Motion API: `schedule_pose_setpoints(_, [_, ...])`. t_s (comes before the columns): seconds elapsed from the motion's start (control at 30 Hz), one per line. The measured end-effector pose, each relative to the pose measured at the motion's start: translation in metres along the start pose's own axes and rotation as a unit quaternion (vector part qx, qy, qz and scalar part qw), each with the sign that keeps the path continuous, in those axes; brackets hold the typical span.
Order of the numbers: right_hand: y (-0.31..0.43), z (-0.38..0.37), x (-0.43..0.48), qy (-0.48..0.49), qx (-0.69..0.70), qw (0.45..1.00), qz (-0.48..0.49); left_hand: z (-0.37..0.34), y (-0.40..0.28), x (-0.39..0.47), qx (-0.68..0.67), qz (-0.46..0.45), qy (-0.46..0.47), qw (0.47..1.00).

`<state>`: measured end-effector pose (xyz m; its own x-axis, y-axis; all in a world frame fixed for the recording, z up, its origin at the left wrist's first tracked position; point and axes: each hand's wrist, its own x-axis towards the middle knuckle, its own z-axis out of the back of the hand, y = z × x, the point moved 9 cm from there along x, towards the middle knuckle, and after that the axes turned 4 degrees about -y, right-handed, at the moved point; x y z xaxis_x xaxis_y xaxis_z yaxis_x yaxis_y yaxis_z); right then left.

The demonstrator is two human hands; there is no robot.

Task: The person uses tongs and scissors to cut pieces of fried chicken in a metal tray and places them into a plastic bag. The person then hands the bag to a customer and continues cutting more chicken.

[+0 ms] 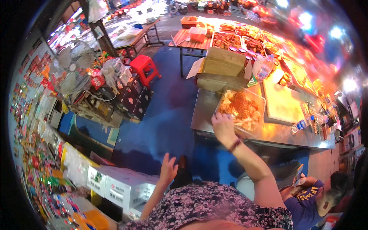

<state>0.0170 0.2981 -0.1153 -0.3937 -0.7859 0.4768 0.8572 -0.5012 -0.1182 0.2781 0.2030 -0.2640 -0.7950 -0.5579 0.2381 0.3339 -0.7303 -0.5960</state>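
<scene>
My right hand (223, 126) is at the near left rim of a clear plastic tub (260, 99), fingers bent over the edge. Whether it grips the rim or only touches it, I cannot tell. Inside the tub lies pale, shredded-looking food (250, 118) with a heap of reddish seasoning (241, 103) on top. The tub rests on a metal worktable (205, 107). Low over the blue floor, my left hand (169, 168) hangs apart from everything, its fingers spread and holding nothing.
Behind the tub stands an opened cardboard box (224, 61). A cutting board (283, 103) and a plastic bottle (300, 126) lie to the right. Trays of food (226, 40) line the far stall. A red stool (144, 69) and fan (72, 67) stand left; a seated person (310, 198) holds a phone.
</scene>
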Motion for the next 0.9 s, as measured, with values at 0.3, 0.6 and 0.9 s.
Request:
schedule_pose_setpoints(0.3, [-0.026,0.051,-0.025,0.036,0.043,0.941,-0.334,0.021,-0.023,0.232,-0.097,-0.133,0.125,0.978])
schedule_pose_setpoints(0.6, [-0.056,0.022,-0.046,0.170,-0.002,0.843,-0.509,-0.074,-0.135,0.282,-0.269,-0.111,0.262,0.920])
schedule_pose_setpoints(0.9, [-0.101,0.062,-0.109,0.155,0.036,0.816,-0.556,-0.140,-0.123,0.297,-0.342,0.039,0.337,0.876])
